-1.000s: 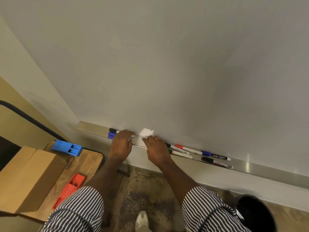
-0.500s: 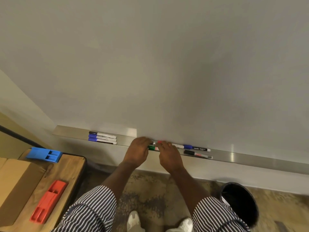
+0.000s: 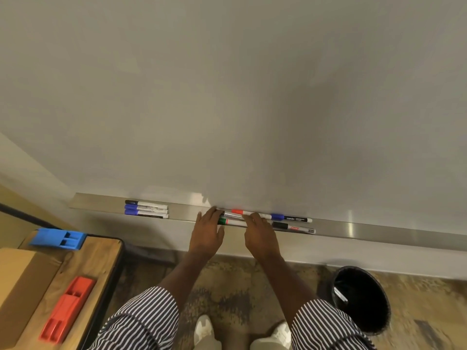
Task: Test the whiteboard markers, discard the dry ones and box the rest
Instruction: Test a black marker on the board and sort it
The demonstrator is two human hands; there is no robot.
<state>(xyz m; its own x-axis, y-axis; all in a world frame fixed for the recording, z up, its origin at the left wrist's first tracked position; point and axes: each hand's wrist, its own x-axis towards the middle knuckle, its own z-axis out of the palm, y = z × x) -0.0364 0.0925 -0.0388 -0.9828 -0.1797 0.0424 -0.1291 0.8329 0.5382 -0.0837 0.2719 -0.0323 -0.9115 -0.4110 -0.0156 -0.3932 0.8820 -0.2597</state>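
Change since earlier: both hands have been shifted right along the long metal marker tray (image 3: 379, 232), away from the left group of blue- and black-capped markers (image 3: 146, 209), and now lie at the middle cluster.
Left hand: the left hand (image 3: 206, 232) is laid palm-down at the cap end of the green-capped marker (image 3: 231, 221); fingers extended, nothing seen clasped.
Right hand: the right hand (image 3: 260, 234) is spread over the barrels of the green-capped marker and the red-capped marker (image 3: 246, 212); whether anything is pinched cannot be told.
Markers further right: a blue-capped black marker (image 3: 290, 218) and a black-capped marker (image 3: 293, 227) rest in the tray, untouched.
Sorting places: a brown cardboard box (image 3: 17, 286) sits on the wooden table (image 3: 96, 261) at left; a black waste bin (image 3: 361, 299) stands on the floor at right.
Risk: a marker could be nudged off the tray's shallow near lip by the flat hands and dropped to the floor; tested and untested markers could be mixed if returned to the same cluster.
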